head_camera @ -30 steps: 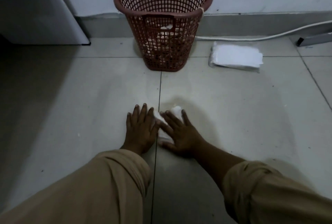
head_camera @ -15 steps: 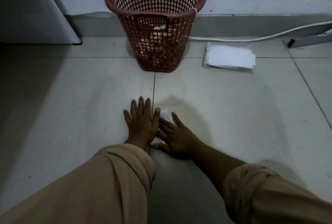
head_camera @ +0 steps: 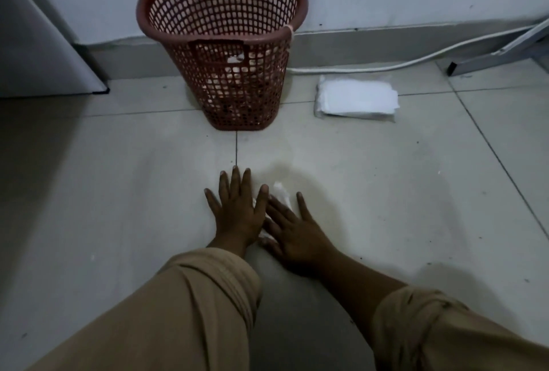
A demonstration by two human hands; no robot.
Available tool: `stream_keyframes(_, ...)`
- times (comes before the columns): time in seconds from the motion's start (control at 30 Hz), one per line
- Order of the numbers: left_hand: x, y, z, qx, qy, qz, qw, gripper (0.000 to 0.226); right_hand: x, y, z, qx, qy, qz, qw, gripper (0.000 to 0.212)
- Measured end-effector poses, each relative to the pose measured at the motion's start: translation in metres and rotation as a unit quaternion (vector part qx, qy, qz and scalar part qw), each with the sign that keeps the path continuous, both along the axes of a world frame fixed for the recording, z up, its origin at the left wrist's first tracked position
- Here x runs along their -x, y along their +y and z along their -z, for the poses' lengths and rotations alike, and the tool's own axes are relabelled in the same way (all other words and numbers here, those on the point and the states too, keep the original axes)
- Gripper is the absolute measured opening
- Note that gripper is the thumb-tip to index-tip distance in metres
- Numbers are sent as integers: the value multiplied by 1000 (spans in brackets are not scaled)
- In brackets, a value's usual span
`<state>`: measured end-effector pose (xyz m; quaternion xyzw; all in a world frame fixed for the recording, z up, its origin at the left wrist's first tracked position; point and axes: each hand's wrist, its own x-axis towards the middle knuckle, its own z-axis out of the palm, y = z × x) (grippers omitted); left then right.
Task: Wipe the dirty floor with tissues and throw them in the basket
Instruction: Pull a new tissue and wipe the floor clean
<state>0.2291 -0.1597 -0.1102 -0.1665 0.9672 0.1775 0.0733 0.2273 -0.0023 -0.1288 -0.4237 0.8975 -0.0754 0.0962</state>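
A crumpled white tissue (head_camera: 280, 191) lies on the grey tiled floor (head_camera: 371, 192), pressed flat under both palms. My left hand (head_camera: 237, 210) lies flat with fingers spread over its left part. My right hand (head_camera: 294, 231) covers its right part, fingers pointing up and left. Only a small corner of the tissue shows between the hands. A faint damp stain (head_camera: 285, 170) marks the tile just beyond the fingertips. The red mesh basket (head_camera: 222, 2) stands against the wall ahead, with used tissues inside.
A stack of clean white tissues (head_camera: 356, 98) lies right of the basket. A white cable (head_camera: 401, 66) runs along the skirting, and a grey metal bar (head_camera: 499, 57) lies far right. A white cabinet (head_camera: 38, 52) stands at the far left.
Both hands slid the tissue toward me along the tile seam, then slightly forward again. Less tissue shows between them than a second ago.
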Motion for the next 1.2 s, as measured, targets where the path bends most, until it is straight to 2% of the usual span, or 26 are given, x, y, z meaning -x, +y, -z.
stream_keyframes(0.13, 15, 11, -4, -9, 16, -6, 1000, 64, 29, -2, -5, -18, 0, 31, 999, 65)
stream_keyframes(0.3, 29, 39, -2, -20, 23, 14, 999, 67, 83, 49, -9, -68, -12, 212, 975, 58)
stream_keyframes(0.4, 35, 54, 3, -27, 18, 43, 999, 75, 69, 87, -6, -63, -12, 284, 957, 60)
stream_keyframes(0.57, 50, 83, 5, -25, 4, 75, 997, 70, 23, 69, -1, -3, -32, 250, 968, 65)
stream_keyframes(0.73, 60, 109, -1, -26, 25, 122, 992, 64, 60, 82, -5, -63, 4, 185, 981, 73)
stream_keyframes(0.87, 61, 119, 0, -10, 12, 147, 989, 65, 94, 110, -14, -68, -37, 329, 941, 61)
stream_keyframes(0.97, 65, 126, 1, -12, 6, 136, 991, 67, 75, 122, -10, -47, -30, 417, 907, 61)
stream_keyframes(1.0, 66, 128, 1, -13, 6, 133, 991, 66, 63, 118, -8, -26, -26, 420, 907, 62)
stream_keyframes(1.07, 71, 136, 2, -16, 7, 132, 991, 66, 45, 108, -5, -2, -20, 370, 929, 65)
stream_keyframes(1.2, 78, 150, 3, -15, 17, 144, 989, 65, 52, 110, -2, -30, -10, 256, 966, 84)
